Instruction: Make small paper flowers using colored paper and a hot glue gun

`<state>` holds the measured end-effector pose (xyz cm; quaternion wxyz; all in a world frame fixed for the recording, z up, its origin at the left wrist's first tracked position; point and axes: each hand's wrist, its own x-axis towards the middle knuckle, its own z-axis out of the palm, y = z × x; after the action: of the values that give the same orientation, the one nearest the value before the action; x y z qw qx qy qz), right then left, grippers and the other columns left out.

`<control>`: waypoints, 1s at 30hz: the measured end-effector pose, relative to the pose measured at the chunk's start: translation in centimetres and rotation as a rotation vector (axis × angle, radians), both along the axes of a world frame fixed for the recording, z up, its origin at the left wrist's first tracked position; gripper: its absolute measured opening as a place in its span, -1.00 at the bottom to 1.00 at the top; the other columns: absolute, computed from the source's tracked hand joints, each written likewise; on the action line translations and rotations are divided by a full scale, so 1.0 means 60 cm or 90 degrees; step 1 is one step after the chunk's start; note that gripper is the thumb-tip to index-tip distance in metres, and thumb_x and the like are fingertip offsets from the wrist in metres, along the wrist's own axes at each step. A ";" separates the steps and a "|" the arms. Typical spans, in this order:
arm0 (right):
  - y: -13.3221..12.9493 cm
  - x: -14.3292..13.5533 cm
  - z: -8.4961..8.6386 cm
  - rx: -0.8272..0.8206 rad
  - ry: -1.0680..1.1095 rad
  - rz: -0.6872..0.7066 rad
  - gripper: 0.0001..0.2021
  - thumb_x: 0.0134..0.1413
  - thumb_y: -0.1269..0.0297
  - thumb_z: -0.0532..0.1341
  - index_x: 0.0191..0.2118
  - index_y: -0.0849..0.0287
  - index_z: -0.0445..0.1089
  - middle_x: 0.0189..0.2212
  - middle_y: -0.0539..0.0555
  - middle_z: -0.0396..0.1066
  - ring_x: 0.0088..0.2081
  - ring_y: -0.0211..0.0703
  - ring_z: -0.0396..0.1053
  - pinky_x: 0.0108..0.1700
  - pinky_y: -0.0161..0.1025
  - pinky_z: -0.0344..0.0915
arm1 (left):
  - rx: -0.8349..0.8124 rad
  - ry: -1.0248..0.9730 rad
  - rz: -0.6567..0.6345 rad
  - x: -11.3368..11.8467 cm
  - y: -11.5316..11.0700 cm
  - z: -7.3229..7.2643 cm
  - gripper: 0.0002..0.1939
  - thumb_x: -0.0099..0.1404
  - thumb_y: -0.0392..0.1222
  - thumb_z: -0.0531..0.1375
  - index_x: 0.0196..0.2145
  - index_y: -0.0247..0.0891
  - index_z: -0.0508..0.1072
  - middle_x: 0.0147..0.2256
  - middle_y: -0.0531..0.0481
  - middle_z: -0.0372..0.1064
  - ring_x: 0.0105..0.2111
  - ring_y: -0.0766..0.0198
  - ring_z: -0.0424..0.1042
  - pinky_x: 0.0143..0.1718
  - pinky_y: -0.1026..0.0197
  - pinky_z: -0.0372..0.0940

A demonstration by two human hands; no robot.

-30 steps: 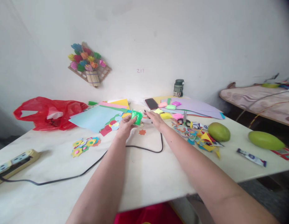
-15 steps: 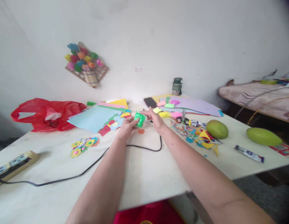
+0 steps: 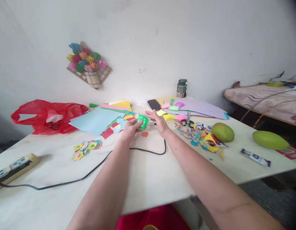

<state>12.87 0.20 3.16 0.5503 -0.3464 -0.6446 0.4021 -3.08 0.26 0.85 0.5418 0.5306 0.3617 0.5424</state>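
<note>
My left hand [image 3: 131, 128] holds a small shiny green packet [image 3: 143, 121] between thumb and fingers, above the middle of the table. Just right of the packet is my right hand [image 3: 159, 122], its fingers apart and nothing visible in them. Beneath the packet lies an orange paper flower [image 3: 144, 134]. Paper flowers [image 3: 87, 149] in several colours are grouped left of my left forearm. Beyond my right hand, several soft coloured pieces, one of them yellow [image 3: 169, 117], lie near a phone [image 3: 153, 104] and scissors [image 3: 188, 120].
A black cable [image 3: 90, 175] runs from a power strip [image 3: 15, 168] across the table. Red bag [image 3: 66, 111] and coloured sheets [image 3: 97, 120] lie at left. At right are paper scraps [image 3: 209, 142], two green fruits [image 3: 222, 132] and a tube [image 3: 255, 157].
The fingers of my right hand have lifted a little and spread away from the green packet. My left hand still holds it in nearly the same place.
</note>
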 end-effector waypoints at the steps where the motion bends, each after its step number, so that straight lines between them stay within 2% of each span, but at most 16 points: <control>1: -0.003 0.000 0.001 0.032 -0.029 -0.014 -0.37 0.08 -0.20 -0.18 -0.18 0.12 0.48 -0.01 0.11 0.36 0.07 -0.01 0.21 0.10 -0.03 0.06 | -0.003 0.001 0.003 0.000 0.000 0.000 -0.61 -0.03 -0.02 0.31 -0.29 -0.33 0.45 -0.44 -0.02 0.43 -0.49 0.33 0.42 -0.49 0.32 0.33; 4: -0.003 0.002 0.001 0.160 -0.137 -0.071 -0.44 0.05 -0.18 -0.08 -0.19 0.10 0.48 -0.02 0.09 0.36 0.08 -0.03 0.18 0.15 -0.07 -0.01 | -0.012 0.008 0.009 -0.001 0.001 -0.001 -0.61 -0.05 -0.03 0.32 -0.31 -0.34 0.45 -0.45 -0.02 0.42 -0.51 0.35 0.41 -0.52 0.34 0.32; 6: 0.002 0.006 -0.002 0.212 -0.159 -0.106 -0.46 0.05 -0.17 -0.06 -0.18 0.09 0.47 0.03 0.07 0.31 0.11 -0.03 0.14 0.18 -0.09 -0.06 | -0.013 0.014 0.011 -0.001 0.000 -0.001 -0.61 -0.05 -0.03 0.32 -0.30 -0.34 0.45 -0.45 -0.03 0.43 -0.50 0.35 0.40 -0.53 0.36 0.31; 8: 0.006 0.008 -0.003 0.206 -0.106 -0.132 -0.45 0.06 -0.17 -0.08 -0.12 0.10 0.44 0.07 0.08 0.26 0.13 -0.05 0.12 0.18 -0.10 -0.05 | -0.014 0.015 0.013 0.000 -0.002 0.000 -0.60 -0.05 -0.02 0.32 -0.31 -0.34 0.45 -0.45 -0.03 0.43 -0.49 0.33 0.41 -0.54 0.35 0.30; 10: 0.007 0.010 -0.002 0.146 -0.031 -0.135 -0.41 0.07 -0.17 -0.10 -0.01 0.12 0.36 0.06 0.11 0.28 0.10 -0.08 0.17 0.15 -0.11 0.00 | -0.016 0.013 0.013 0.001 -0.004 0.002 -0.59 -0.07 -0.01 0.33 -0.31 -0.34 0.46 -0.45 -0.04 0.43 -0.48 0.31 0.42 -0.54 0.35 0.30; 13: 0.000 0.011 0.004 0.048 0.032 -0.099 -0.36 0.07 -0.18 -0.11 0.10 0.15 0.24 -0.06 0.14 0.39 0.01 -0.09 0.28 0.11 -0.09 0.07 | -0.020 0.011 0.004 0.002 -0.005 0.003 -0.59 -0.08 -0.02 0.33 -0.30 -0.34 0.46 -0.45 -0.05 0.44 -0.48 0.30 0.42 -0.54 0.35 0.29; 15: -0.006 0.009 0.008 0.034 0.042 -0.076 -0.36 0.08 -0.17 -0.12 0.11 0.16 0.23 -0.12 0.13 0.43 0.02 -0.09 0.28 0.13 -0.08 0.03 | -0.022 0.009 -0.002 0.002 -0.005 0.002 -0.60 -0.07 -0.03 0.33 -0.31 -0.33 0.46 -0.46 -0.04 0.44 -0.48 0.31 0.42 -0.53 0.34 0.30; 18: -0.013 0.005 0.008 0.049 0.029 -0.044 -0.37 0.09 -0.16 -0.13 0.09 0.15 0.25 -0.13 0.11 0.44 0.08 -0.10 0.23 0.17 -0.10 -0.04 | -0.022 0.007 -0.010 0.002 -0.004 0.002 -0.63 -0.06 -0.04 0.33 -0.33 -0.33 0.46 -0.47 -0.02 0.43 -0.49 0.32 0.41 -0.52 0.34 0.30; 22: -0.012 0.004 0.005 0.116 -0.059 -0.015 -0.41 0.10 -0.14 -0.10 0.11 0.09 0.23 -0.16 0.08 0.46 0.03 -0.07 0.28 0.14 -0.09 0.02 | -0.032 0.001 0.001 0.004 -0.005 0.004 -0.63 -0.10 -0.04 0.35 -0.36 -0.33 0.47 -0.49 -0.01 0.42 -0.53 0.34 0.39 -0.55 0.33 0.29; 26: -0.008 0.010 0.007 0.215 -0.109 -0.112 -0.43 0.06 -0.13 -0.03 0.09 0.10 0.26 -0.04 0.10 0.38 0.06 -0.01 0.23 0.16 -0.07 -0.02 | -0.021 0.010 0.011 0.005 -0.006 0.007 -0.62 -0.09 -0.03 0.35 -0.35 -0.34 0.47 -0.49 -0.01 0.42 -0.54 0.36 0.38 -0.56 0.36 0.27; 28: -0.008 0.012 0.009 0.209 -0.088 -0.147 -0.43 0.08 -0.12 -0.06 0.11 0.10 0.23 -0.03 0.10 0.37 0.06 -0.02 0.24 0.14 -0.09 0.01 | -0.016 0.022 0.013 0.004 -0.006 0.007 -0.60 -0.10 -0.02 0.34 -0.34 -0.34 0.47 -0.48 -0.03 0.43 -0.52 0.34 0.39 -0.55 0.36 0.27; 30: -0.009 0.013 0.010 0.179 -0.064 -0.139 -0.43 0.11 -0.12 -0.11 0.12 0.09 0.21 -0.09 0.10 0.41 0.03 -0.05 0.27 0.12 -0.11 0.04 | -0.014 0.032 0.017 0.003 -0.005 0.006 -0.60 -0.11 -0.03 0.35 -0.34 -0.33 0.47 -0.49 -0.02 0.42 -0.52 0.33 0.39 -0.55 0.35 0.27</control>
<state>13.63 -0.34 3.75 0.6009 -0.3540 -0.6793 0.2282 -2.89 -0.06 1.24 0.5312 0.5331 0.3883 0.5319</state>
